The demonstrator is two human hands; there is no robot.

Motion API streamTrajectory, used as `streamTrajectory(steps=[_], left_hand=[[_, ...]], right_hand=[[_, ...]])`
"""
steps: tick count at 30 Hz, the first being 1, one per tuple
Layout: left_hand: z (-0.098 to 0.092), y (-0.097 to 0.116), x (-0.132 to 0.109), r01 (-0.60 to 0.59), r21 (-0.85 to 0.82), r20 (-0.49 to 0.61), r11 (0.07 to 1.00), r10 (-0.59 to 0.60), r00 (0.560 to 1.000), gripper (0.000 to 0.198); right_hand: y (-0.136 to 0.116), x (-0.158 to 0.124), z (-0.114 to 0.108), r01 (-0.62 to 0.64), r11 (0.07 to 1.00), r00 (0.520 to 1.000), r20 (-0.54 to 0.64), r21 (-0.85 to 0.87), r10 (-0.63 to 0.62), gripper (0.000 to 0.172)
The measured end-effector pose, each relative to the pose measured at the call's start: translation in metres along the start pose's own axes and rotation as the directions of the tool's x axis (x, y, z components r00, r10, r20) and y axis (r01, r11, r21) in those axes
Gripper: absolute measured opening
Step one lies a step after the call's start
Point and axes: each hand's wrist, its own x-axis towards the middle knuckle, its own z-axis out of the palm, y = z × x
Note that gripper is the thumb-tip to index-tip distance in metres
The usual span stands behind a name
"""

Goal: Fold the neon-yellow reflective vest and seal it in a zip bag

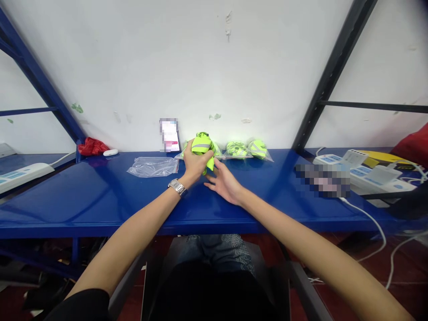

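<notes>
My left hand (pixel 194 164) is closed around a bundled neon-yellow reflective vest (pixel 202 141) with a grey reflective stripe, held above the blue table. A loose end of the fabric hangs down between my hands. Just to its right, my right hand (pixel 227 182) is open, fingers apart, with the fingertips close to that end; whether they touch it I cannot tell. Behind, along the wall, lie similar neon bundles in clear plastic bags (pixel 236 150) (pixel 257 149), one partly hidden by my left hand. Left of my hands lies a flat clear plastic bag (pixel 154 167).
A phone (pixel 170 136) leans upright against the wall. At the back left are a red cloth bundle (pixel 92 146) and a small white case (pixel 110 152). Right, a blurred-out device (pixel 323 180) with a white cable lies beside white power strips (pixel 377 176). Metal posts frame the blue table (pixel 100 200).
</notes>
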Motion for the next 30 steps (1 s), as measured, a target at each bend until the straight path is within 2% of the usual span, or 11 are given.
streamTrajectory(steps=[1, 3, 6, 10, 14, 18, 20, 22, 24, 27, 30], left_hand=[[0.004, 0.0, -0.002, 0.011, -0.034, -0.036, 0.999, -0.012, 0.999, 0.044], [0.013, 0.003, -0.008, 0.023, -0.106, -0.089, 0.994, -0.032, 0.996, 0.044], [0.023, 0.011, -0.015, 0.019, -0.197, -0.119, 0.98, -0.043, 0.992, 0.051], [0.024, 0.021, -0.019, 0.029, -0.24, -0.118, 0.97, -0.059, 0.991, 0.056], [0.019, 0.022, -0.025, 0.009, -0.124, -0.063, 0.992, -0.017, 0.998, 0.059], [0.013, 0.014, -0.03, -0.136, 0.087, -0.015, 0.987, 0.138, 0.99, 0.065], [0.007, 0.009, -0.031, -0.192, 0.15, 0.02, 0.97, 0.191, 0.981, 0.067], [-0.003, 0.004, -0.03, -0.258, 0.192, 0.083, 0.947, 0.246, 0.966, 0.07], [-0.015, 0.0, -0.028, -0.362, 0.221, 0.18, 0.906, 0.327, 0.928, 0.074], [-0.035, -0.004, -0.024, -0.538, 0.211, 0.348, 0.816, 0.452, 0.821, 0.076], [-0.046, -0.005, -0.02, -0.664, 0.186, 0.466, 0.724, 0.53, 0.708, 0.077]], right_hand=[[0.006, 0.001, 0.008, 0.022, 0.999, 1.0, -0.018, 0.041, -0.021, 0.037], [0.015, 0.007, 0.025, 0.123, 0.981, 0.985, -0.137, 0.148, -0.102, 0.035], [0.018, 0.02, 0.045, 0.297, 0.92, 0.924, -0.322, 0.256, -0.208, 0.038], [0.009, 0.031, 0.047, 0.323, 0.85, 0.922, -0.341, 0.416, -0.183, 0.05], [0.005, 0.035, 0.036, 0.379, 0.814, 0.893, -0.407, 0.441, -0.195, 0.049], [0.006, 0.037, 0.033, 0.454, 0.82, 0.838, -0.479, 0.349, -0.261, 0.042], [0.004, 0.035, 0.033, 0.434, 0.836, 0.865, -0.414, 0.335, -0.283, 0.041], [0.0, 0.031, 0.032, 0.355, 0.86, 0.924, -0.275, 0.366, -0.264, 0.047], [-0.005, 0.026, 0.028, 0.231, 0.888, 0.973, -0.108, 0.398, -0.205, 0.056], [-0.01, 0.02, 0.02, 0.093, 0.917, 0.987, 0.086, 0.388, -0.136, 0.063], [-0.011, 0.018, 0.014, 0.063, 0.936, 0.98, 0.158, 0.346, -0.124, 0.052]])
